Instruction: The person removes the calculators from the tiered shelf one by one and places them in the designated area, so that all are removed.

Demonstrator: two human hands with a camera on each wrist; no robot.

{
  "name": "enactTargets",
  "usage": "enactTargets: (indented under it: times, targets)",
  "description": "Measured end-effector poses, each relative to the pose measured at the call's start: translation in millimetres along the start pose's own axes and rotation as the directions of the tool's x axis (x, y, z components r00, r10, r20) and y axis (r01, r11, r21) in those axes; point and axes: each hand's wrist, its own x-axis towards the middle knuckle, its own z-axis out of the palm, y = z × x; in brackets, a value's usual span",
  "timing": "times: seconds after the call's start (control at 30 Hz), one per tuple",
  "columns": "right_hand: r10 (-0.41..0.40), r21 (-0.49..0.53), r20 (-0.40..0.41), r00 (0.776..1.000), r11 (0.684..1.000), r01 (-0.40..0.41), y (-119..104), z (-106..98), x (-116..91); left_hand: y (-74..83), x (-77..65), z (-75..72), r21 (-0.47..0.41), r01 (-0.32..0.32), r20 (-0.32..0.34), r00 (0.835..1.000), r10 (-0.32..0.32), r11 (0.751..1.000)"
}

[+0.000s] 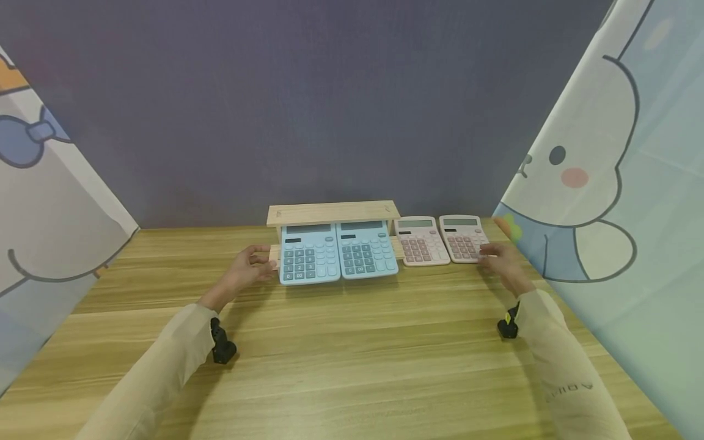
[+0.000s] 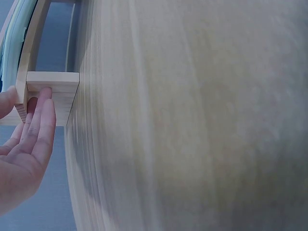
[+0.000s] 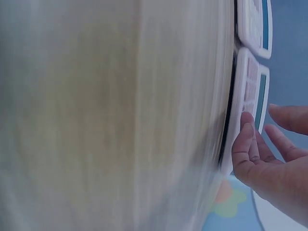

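Note:
A small wooden rack [image 1: 333, 212] stands at the back of the table. Two blue calculators, one on the left [image 1: 310, 256] and one on the right [image 1: 366, 252], lean side by side on its front. My left hand [image 1: 250, 267] is at the rack's left end, thumb on one side of the wooden slat [image 2: 22, 98] and fingers on the other. Right of the rack lie two pink-and-white calculators, an inner one [image 1: 422, 244] and an outer one [image 1: 461, 235]. My right hand [image 1: 502, 264] is at the outer one's right edge, fingers loosely bent, not closed round it; whether they touch it is unclear.
A wood-grain table [image 1: 352, 354] stretches out in front of the rack. Behind it rises a dark grey-blue backdrop [image 1: 330, 104]. Cartoon-printed curtains border the left [image 1: 60, 214] and right [image 1: 594, 153] sides, the right one close to my right hand.

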Motion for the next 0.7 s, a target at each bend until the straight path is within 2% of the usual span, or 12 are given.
enactTargets:
  times: [0.1,0.7]
  targets:
    - [-0.023,0.008,0.015,1.0,1.0,0.023,-3,6,-2,0.2,-0.8,0.3,0.005,-0.003,0.001,1.0,0.003,1.0]
    - [-0.026,0.041,0.093,0.995,0.999,0.022,-26,39,-7,0.6,-1.4,0.3,0.018,-0.011,-0.003,1.0,0.011,1.0]
